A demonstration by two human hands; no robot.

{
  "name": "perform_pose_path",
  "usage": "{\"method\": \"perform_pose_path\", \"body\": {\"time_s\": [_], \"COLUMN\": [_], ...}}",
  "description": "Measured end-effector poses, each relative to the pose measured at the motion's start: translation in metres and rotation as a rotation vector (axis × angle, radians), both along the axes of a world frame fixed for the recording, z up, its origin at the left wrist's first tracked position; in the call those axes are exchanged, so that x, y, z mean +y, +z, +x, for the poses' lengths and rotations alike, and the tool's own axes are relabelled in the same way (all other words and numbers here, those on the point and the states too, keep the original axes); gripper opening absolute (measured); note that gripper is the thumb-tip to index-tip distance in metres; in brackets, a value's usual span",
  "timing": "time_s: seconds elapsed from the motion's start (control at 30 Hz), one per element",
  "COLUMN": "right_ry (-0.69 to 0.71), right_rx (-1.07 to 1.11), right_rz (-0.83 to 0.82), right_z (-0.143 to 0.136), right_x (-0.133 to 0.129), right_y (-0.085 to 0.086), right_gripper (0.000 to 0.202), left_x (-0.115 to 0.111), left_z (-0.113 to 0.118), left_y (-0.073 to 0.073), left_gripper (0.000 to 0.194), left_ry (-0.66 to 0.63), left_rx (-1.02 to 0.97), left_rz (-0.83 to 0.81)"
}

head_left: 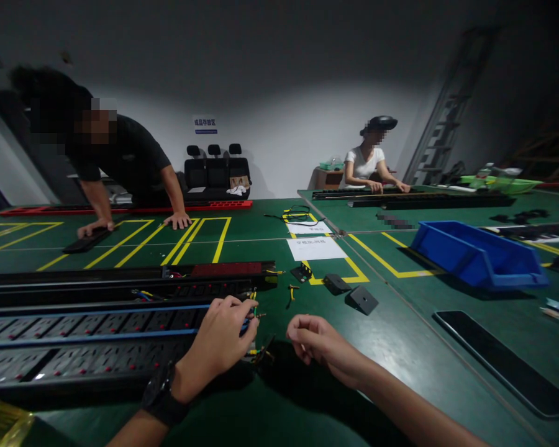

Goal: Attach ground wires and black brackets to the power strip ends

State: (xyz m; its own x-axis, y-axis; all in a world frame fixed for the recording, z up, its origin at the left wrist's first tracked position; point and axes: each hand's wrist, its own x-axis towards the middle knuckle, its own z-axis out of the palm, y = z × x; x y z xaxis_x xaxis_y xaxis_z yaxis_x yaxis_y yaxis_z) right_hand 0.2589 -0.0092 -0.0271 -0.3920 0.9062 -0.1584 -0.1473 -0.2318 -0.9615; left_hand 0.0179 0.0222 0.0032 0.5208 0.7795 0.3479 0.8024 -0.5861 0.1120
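Long black socket strips (97,360) with red switches and blue edges lie side by side at the left. My left hand (226,332), with a black watch on the wrist, rests over the right end of the strips, its fingers curled around the wire ends there; what they hold is too small to name. Colored wires (259,355) stick out at the lower strip's end. Just right of them my right hand (310,338) is held above the table, fingers curled together; anything inside is hidden. Beyond it lie two black end caps (362,300) and a small yellow-green wire (291,294).
A blue bin (479,254) and a dark phone-like slab (503,360) are on the right. White paper sheets (315,248) lie ahead. One person leans on the table at the far left; another sits at the back right beside black strips (447,200).
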Motion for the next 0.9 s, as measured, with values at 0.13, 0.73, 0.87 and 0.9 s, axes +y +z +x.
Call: {"method": "perform_pose_path", "body": {"time_s": [0.13,0.73,0.87,0.9], "right_ry": [-0.002,-0.008,0.000,0.000], "right_rx": [0.007,-0.030,-0.025,-0.022], "right_rz": [-0.002,-0.034,-0.040,-0.043], "right_z": [0.000,-0.001,0.000,0.001], "right_x": [0.000,0.001,0.001,0.001], "right_y": [-0.001,-0.001,-0.001,-0.001], "right_gripper": [0.041,0.043,0.045,0.045], "left_x": [-0.002,-0.010,-0.013,-0.013], "left_z": [0.000,-0.007,-0.007,-0.008], "left_y": [0.001,0.000,0.001,0.001], "left_gripper": [0.021,0.028,0.034,0.036], "left_ry": [0.028,-0.030,-0.082,-0.092], "left_rx": [-0.025,-0.130,-0.173,-0.181], "left_rz": [0.033,-0.129,-0.215,-0.227]}}
